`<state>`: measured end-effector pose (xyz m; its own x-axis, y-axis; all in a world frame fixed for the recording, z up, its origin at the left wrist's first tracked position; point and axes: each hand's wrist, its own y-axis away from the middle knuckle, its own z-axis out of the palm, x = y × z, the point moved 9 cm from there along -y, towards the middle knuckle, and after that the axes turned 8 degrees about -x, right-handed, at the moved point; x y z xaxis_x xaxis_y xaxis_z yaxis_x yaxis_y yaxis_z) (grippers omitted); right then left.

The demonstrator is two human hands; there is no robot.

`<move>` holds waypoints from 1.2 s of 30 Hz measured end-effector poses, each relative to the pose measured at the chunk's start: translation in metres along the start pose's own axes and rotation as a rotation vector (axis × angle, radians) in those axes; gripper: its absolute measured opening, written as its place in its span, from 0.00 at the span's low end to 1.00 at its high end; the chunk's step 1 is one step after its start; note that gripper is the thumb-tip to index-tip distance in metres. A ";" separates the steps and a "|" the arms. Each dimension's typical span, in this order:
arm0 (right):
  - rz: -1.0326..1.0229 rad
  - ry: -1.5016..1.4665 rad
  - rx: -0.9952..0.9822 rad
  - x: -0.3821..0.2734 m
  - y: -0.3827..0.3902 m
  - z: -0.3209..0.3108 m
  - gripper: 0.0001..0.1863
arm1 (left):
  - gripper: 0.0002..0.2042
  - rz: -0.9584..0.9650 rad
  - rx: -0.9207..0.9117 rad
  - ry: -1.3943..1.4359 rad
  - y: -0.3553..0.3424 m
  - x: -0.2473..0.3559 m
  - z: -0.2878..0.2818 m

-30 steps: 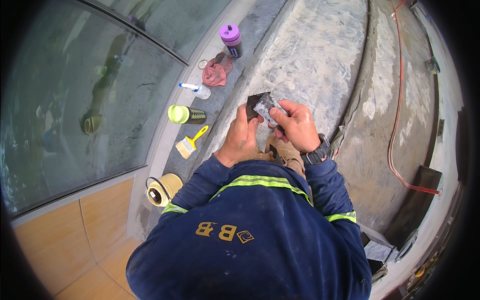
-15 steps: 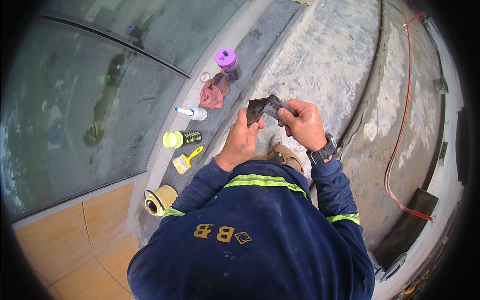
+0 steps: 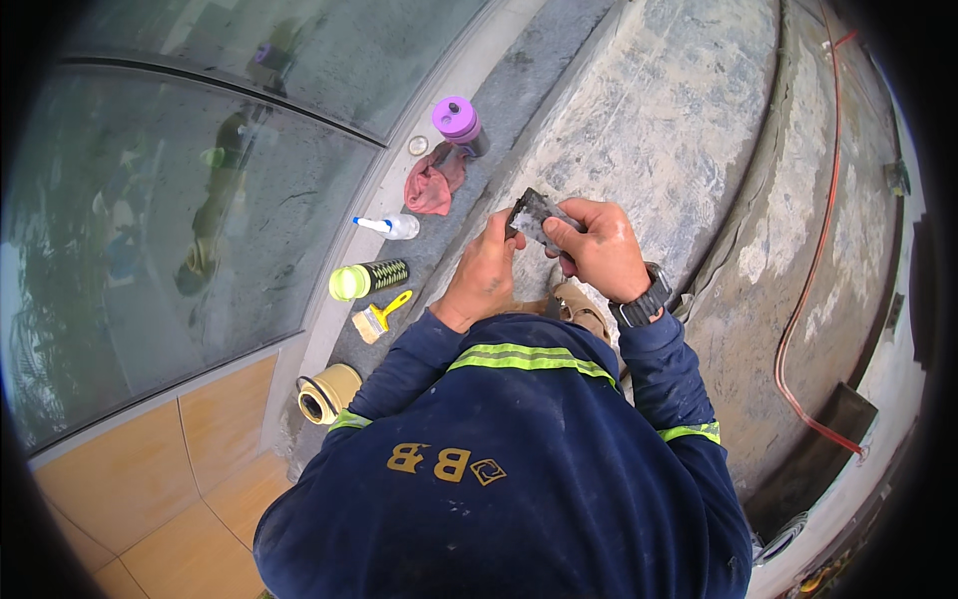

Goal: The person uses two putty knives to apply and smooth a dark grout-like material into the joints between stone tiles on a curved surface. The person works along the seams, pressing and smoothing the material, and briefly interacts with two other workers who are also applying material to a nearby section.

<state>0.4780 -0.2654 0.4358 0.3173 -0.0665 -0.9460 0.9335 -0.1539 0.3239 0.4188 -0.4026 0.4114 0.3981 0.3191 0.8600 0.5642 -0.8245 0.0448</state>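
Observation:
My left hand (image 3: 481, 278) and my right hand (image 3: 611, 258) meet in front of my body. In the right one, pinched between thumb and fingers, is a flat, rectangular scraper-like blade (image 3: 534, 214), dark and smeared with grey. Its far end lies over a second dark flat piece (image 3: 510, 228), which the left fingers grip; most of that piece is hidden behind the blade and the fingers. The exact kind of either piece cannot be made out. A black watch sits on my right wrist.
Along the ledge at left are a purple-lidded tumbler (image 3: 456, 120), a pink cloth (image 3: 429, 188), a blue-tipped clear bottle (image 3: 402, 227), a green-lidded bottle (image 3: 349, 283), a yellow-handled paintbrush (image 3: 369, 323) and a cream tub (image 3: 336, 388). Glass panes stand beyond. A red hose (image 3: 816, 265) runs along the right.
The blade in my right hand has shifted left over the other dark piece, covering most of it. Both hands are slightly closer together. The whole view has shifted a little.

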 end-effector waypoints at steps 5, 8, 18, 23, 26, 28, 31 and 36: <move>0.069 -0.424 0.008 0.019 -0.003 0.009 0.09 | 0.19 0.026 -0.012 -0.056 -0.004 -0.056 -0.013; 0.009 -0.601 0.142 0.063 -0.007 0.001 0.13 | 0.18 -0.102 -0.015 0.099 0.003 -0.109 -0.017; 0.071 -0.851 0.339 0.314 -0.107 -0.010 0.15 | 0.13 -0.509 -0.004 0.158 0.028 -0.314 0.013; 0.030 -0.777 0.360 0.414 -0.215 0.001 0.08 | 0.13 -0.522 0.062 0.133 -0.005 -0.396 0.037; -0.100 -0.572 0.380 0.424 -0.271 -0.011 0.12 | 0.18 -0.407 0.243 0.084 -0.042 -0.409 0.039; -0.157 -0.515 0.381 0.425 -0.295 -0.018 0.12 | 0.23 -0.363 0.286 0.044 -0.059 -0.418 0.041; -0.218 -0.483 0.381 0.428 -0.325 -0.020 0.13 | 0.25 -0.127 0.355 -0.185 -0.068 -0.406 0.041; -0.309 -0.436 0.415 0.438 -0.345 -0.018 0.16 | 0.28 -0.174 0.352 -0.181 -0.055 -0.423 0.041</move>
<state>0.2975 -0.2239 -0.0903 -0.1311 -0.3367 -0.9324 0.8016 -0.5894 0.1002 0.2494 -0.4726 0.0243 0.3782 0.5421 0.7504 0.8338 -0.5517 -0.0217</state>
